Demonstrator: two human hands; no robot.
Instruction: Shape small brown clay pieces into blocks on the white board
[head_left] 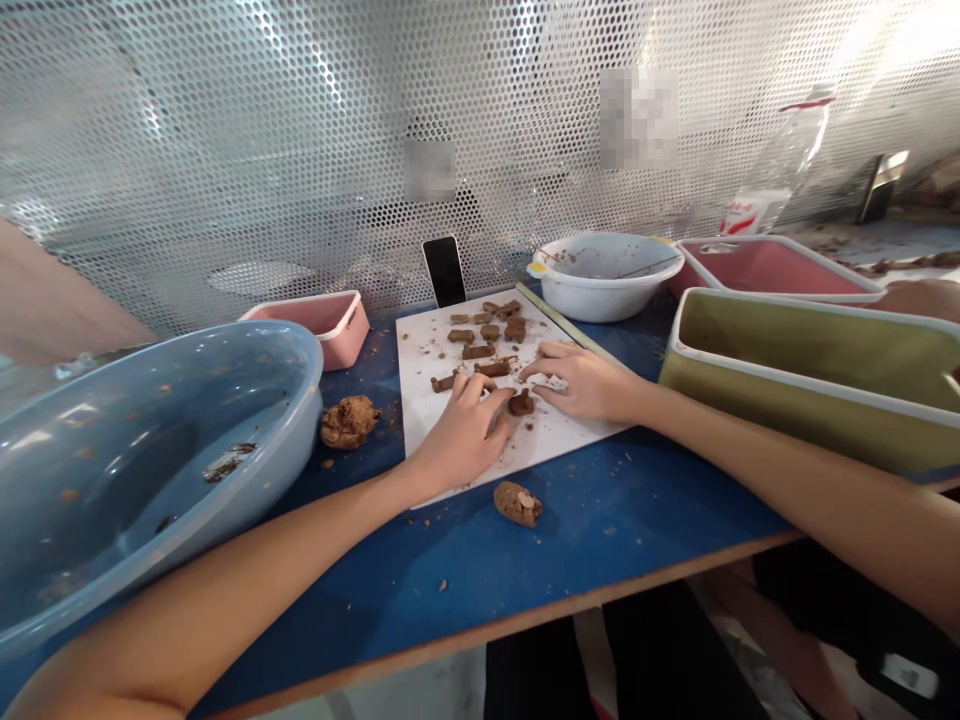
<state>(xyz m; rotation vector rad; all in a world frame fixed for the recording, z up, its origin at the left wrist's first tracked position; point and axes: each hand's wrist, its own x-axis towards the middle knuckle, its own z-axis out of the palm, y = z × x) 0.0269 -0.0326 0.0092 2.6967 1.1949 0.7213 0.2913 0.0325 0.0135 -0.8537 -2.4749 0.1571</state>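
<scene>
My left hand (pixel 471 430) rests on the white board (pixel 420 350), fingers bent and apart, with its index fingertip near a small brown clay piece (pixel 521 402). Just right of that piece is my right hand (pixel 581 382), thumb and fingers spread, nothing visible between them. Whether either hand touches the piece I cannot tell. Beyond the hands lie several shaped brown clay pieces, among them a long one (pixel 493 368) and a bone-like one (pixel 478 351). Crumbs are scattered around them.
Clay lumps lie at the left (pixel 350 422) and front (pixel 517 503) of the blue table (pixel 570 530). Around stand a blue basin (pixel 300 400), pink bin (pixel 346 340), phone (pixel 444 270), white basin (pixel 600 298), green bin (pixel 780 400), pink tray (pixel 787 268) and plastic bottle (pixel 787 160). A stick (pixel 559 318) borders the board.
</scene>
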